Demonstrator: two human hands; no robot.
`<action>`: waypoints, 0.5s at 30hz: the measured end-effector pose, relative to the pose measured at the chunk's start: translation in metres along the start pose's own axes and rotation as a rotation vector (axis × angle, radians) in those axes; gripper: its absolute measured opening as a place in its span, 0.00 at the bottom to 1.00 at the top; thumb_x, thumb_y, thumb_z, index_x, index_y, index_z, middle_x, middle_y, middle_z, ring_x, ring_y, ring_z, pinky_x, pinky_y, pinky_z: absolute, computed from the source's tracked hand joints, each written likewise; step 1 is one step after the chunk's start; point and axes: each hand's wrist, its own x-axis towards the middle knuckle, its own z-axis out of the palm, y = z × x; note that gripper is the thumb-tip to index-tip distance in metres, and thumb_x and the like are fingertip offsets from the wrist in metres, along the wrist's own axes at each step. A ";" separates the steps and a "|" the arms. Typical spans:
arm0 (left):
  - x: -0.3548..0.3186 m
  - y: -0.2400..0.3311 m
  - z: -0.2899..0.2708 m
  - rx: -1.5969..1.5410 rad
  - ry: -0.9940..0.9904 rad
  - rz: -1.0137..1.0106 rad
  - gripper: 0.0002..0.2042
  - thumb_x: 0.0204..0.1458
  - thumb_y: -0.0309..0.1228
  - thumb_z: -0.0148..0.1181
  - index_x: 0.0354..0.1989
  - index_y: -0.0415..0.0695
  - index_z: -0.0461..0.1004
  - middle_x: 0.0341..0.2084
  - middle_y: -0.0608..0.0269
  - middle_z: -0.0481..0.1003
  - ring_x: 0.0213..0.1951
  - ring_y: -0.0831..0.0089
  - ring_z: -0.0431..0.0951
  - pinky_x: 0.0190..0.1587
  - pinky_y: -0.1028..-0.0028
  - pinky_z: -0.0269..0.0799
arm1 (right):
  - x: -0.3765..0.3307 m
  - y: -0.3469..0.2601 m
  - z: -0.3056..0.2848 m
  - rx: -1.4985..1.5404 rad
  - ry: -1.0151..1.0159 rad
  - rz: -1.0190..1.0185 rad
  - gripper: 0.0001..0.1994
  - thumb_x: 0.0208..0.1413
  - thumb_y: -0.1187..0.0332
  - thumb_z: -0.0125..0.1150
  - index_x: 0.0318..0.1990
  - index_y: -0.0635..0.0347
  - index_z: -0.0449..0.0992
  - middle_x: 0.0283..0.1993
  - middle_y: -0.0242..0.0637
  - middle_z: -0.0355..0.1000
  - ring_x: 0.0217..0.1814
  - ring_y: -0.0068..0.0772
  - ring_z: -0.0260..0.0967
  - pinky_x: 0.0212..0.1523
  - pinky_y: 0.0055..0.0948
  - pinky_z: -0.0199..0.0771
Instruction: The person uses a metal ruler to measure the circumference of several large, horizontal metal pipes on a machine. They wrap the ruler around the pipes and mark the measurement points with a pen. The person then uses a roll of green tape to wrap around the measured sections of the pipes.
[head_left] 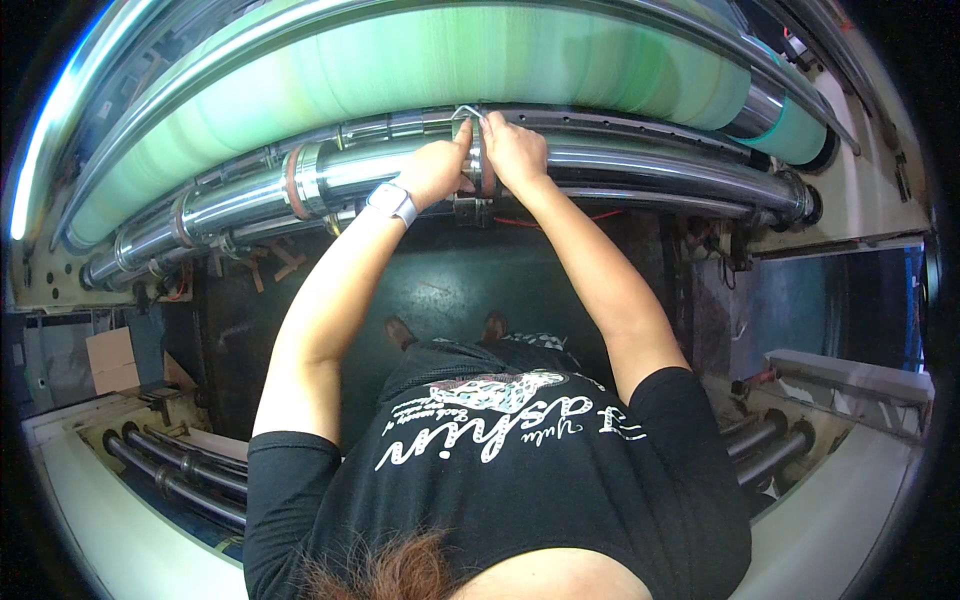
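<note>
Hair (pixel 405 570); dark floor (pixel 440 275); steel roller (pixel 640 163); right fingers (pixel 491 130) pinch rod (pixel 466 109); left fingers (pixel 464 138) half-open, hold unclear.

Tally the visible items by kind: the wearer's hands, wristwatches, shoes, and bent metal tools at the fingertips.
Left hand and right hand: 2
Wristwatch: 1
Shoes: 2
Bent metal tool: 1
Total: 6

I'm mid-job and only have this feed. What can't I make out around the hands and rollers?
All in the head view:
Bent metal tool: too small to tell its tip or which hand grips it.
Left hand: palm mostly hidden by the hand itself.
Right hand: palm hidden behind its own back.
Chrome roller: underside hidden by its own curve; part covered by the left hand.
Green roll: underside hidden by its own curve.
</note>
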 end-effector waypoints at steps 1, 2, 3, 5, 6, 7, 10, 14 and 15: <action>0.003 -0.002 -0.001 -0.038 0.013 0.023 0.44 0.30 0.30 0.68 0.58 0.35 0.47 0.28 0.42 0.72 0.34 0.49 0.73 0.35 0.61 0.68 | 0.000 0.001 0.000 -0.002 -0.001 -0.002 0.15 0.56 0.57 0.41 0.29 0.58 0.68 0.19 0.44 0.71 0.22 0.47 0.70 0.24 0.43 0.69; 0.008 -0.008 -0.003 -0.076 0.026 0.047 0.44 0.30 0.30 0.68 0.57 0.34 0.48 0.29 0.42 0.72 0.35 0.49 0.73 0.36 0.61 0.68 | 0.004 0.003 0.002 -0.001 0.002 0.000 0.15 0.56 0.58 0.41 0.28 0.58 0.69 0.19 0.44 0.70 0.22 0.47 0.70 0.24 0.43 0.69; 0.011 -0.010 -0.005 -0.115 0.037 0.071 0.44 0.29 0.30 0.69 0.56 0.34 0.49 0.29 0.42 0.72 0.35 0.50 0.73 0.36 0.62 0.68 | 0.009 0.003 0.003 0.001 0.005 0.004 0.15 0.56 0.58 0.41 0.28 0.58 0.69 0.18 0.44 0.70 0.22 0.47 0.70 0.23 0.43 0.69; 0.016 -0.012 -0.007 -0.128 0.019 0.072 0.43 0.27 0.30 0.69 0.56 0.33 0.51 0.31 0.42 0.72 0.36 0.50 0.73 0.38 0.62 0.68 | 0.010 0.002 0.005 0.011 -0.015 0.029 0.15 0.56 0.57 0.40 0.29 0.58 0.69 0.19 0.45 0.71 0.23 0.48 0.70 0.24 0.44 0.68; 0.015 -0.012 -0.007 -0.116 0.018 0.062 0.44 0.28 0.30 0.69 0.56 0.33 0.51 0.32 0.42 0.72 0.36 0.50 0.73 0.38 0.62 0.68 | 0.011 0.001 0.005 0.020 -0.035 0.047 0.15 0.56 0.57 0.40 0.30 0.57 0.69 0.20 0.45 0.71 0.24 0.49 0.70 0.25 0.45 0.68; 0.014 -0.012 -0.006 -0.103 0.017 0.052 0.44 0.28 0.30 0.69 0.56 0.34 0.50 0.32 0.42 0.72 0.36 0.49 0.72 0.38 0.62 0.68 | 0.011 -0.001 0.004 0.028 -0.056 0.065 0.15 0.57 0.56 0.39 0.31 0.55 0.68 0.21 0.46 0.71 0.25 0.50 0.70 0.26 0.46 0.68; 0.006 -0.005 0.000 -0.044 -0.013 -0.029 0.45 0.29 0.30 0.68 0.58 0.34 0.47 0.32 0.42 0.72 0.36 0.49 0.73 0.38 0.62 0.68 | 0.003 -0.001 0.005 0.029 -0.053 0.058 0.14 0.57 0.56 0.40 0.32 0.55 0.67 0.21 0.45 0.71 0.25 0.50 0.70 0.26 0.46 0.67; 0.008 -0.010 -0.003 -0.068 0.016 0.052 0.44 0.33 0.30 0.66 0.58 0.32 0.45 0.29 0.40 0.72 0.35 0.49 0.73 0.37 0.62 0.69 | 0.006 0.002 0.002 0.049 -0.052 0.034 0.13 0.57 0.57 0.40 0.32 0.55 0.67 0.21 0.45 0.71 0.25 0.49 0.70 0.26 0.46 0.68; 0.007 -0.006 -0.005 -0.080 -0.022 0.023 0.44 0.33 0.30 0.66 0.58 0.32 0.45 0.29 0.41 0.72 0.35 0.50 0.73 0.38 0.62 0.68 | 0.005 0.003 0.002 0.046 -0.053 0.027 0.13 0.57 0.57 0.40 0.32 0.55 0.67 0.21 0.45 0.71 0.25 0.49 0.70 0.26 0.45 0.68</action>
